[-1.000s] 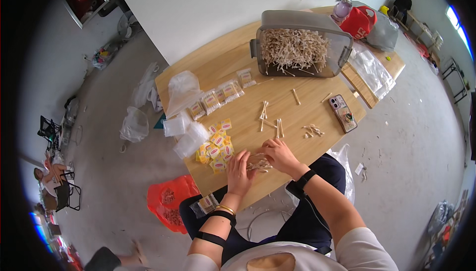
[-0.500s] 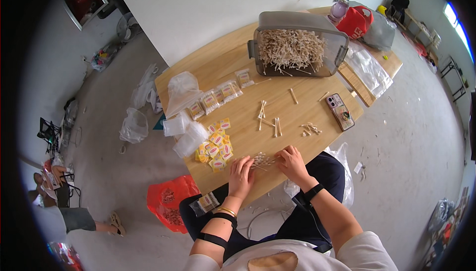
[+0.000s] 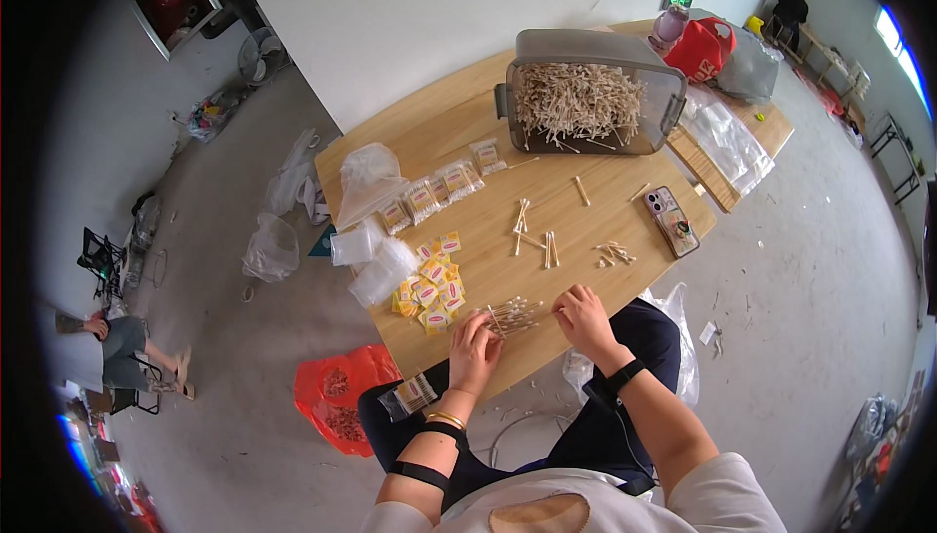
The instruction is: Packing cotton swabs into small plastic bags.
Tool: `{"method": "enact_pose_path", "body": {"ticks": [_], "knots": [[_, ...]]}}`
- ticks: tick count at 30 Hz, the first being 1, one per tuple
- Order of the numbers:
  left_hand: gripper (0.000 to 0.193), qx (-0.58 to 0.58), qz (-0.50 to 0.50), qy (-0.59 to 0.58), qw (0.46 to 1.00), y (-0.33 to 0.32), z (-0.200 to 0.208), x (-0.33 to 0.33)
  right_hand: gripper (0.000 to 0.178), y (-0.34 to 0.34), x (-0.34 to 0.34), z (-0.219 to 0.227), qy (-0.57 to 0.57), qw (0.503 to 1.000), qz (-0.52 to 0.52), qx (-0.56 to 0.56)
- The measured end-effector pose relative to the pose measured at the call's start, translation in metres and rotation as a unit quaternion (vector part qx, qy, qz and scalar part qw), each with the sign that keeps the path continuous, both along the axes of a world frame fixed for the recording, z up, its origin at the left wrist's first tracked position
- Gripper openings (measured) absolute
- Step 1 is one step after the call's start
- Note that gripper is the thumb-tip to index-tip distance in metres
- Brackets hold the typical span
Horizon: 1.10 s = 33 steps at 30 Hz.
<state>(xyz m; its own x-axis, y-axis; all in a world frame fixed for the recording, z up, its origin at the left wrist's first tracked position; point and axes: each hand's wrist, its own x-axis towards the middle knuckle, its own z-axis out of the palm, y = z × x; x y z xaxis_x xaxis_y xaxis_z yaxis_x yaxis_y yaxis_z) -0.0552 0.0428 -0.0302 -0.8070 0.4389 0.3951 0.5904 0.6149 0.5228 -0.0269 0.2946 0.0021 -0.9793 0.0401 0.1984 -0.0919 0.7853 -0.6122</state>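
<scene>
At the table's near edge, my left hand [image 3: 473,349] is closed on the left ends of a bunch of cotton swabs [image 3: 515,316], which fans out to the right across the wood. A short gap separates my right hand [image 3: 583,322] from the swab tips. Its thumb and fingers are pinched together, and whatever they hold is too small to make out. Yellow-and-white printed cards [image 3: 431,291] lie in a loose pile beyond my left hand. Small groups of loose swabs [image 3: 613,254] are scattered farther up the tabletop [image 3: 488,260].
A grey clear bin [image 3: 595,143] full of swabs lies at the back. Filled packets [image 3: 422,199] form a row left of it, near empty clear bags [image 3: 383,269]. A phone [image 3: 671,221] rests at the right edge. A red bag [image 3: 332,406] stands on the floor; a person [image 3: 107,348] sits far left.
My right hand has moved slightly right, away from the swab bunch. The bunch is more spread beside my left hand. At far left, the other person has shifted position and now sits.
</scene>
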Motion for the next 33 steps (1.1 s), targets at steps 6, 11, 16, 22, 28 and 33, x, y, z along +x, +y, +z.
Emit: {"method": "enact_pose_path", "body": {"ticks": [6,11,16,22,28,33], "knots": [[0.059,0.02,0.033,-0.061,0.997,0.008,0.009,-0.011,0.01,-0.025,0.01,0.002,-0.029,0.997,0.072,0.018],[0.066,-0.089,-0.079,-0.065,0.991,0.013,0.013,-0.019,0.018,-0.04,0.008,-0.007,-0.035,0.99,0.087,0.106],[0.072,-0.129,-0.109,-0.067,0.983,0.008,0.007,-0.014,0.042,-0.047,0.003,0.003,0.004,0.998,0.023,0.053],[0.082,-0.076,-0.093,-0.084,0.989,0.008,0.003,-0.009,0.062,-0.041,0.003,-0.004,0.003,0.996,0.065,0.053],[0.085,-0.123,-0.037,-0.044,0.991,0.015,0.005,-0.001,0.061,-0.04,0.008,-0.003,-0.004,0.997,0.032,-0.064],[0.08,-0.054,-0.027,-0.073,0.996,0.018,-0.012,-0.001,0.057,-0.058,-0.006,-0.026,0.051,0.99,0.005,-0.132]]}}
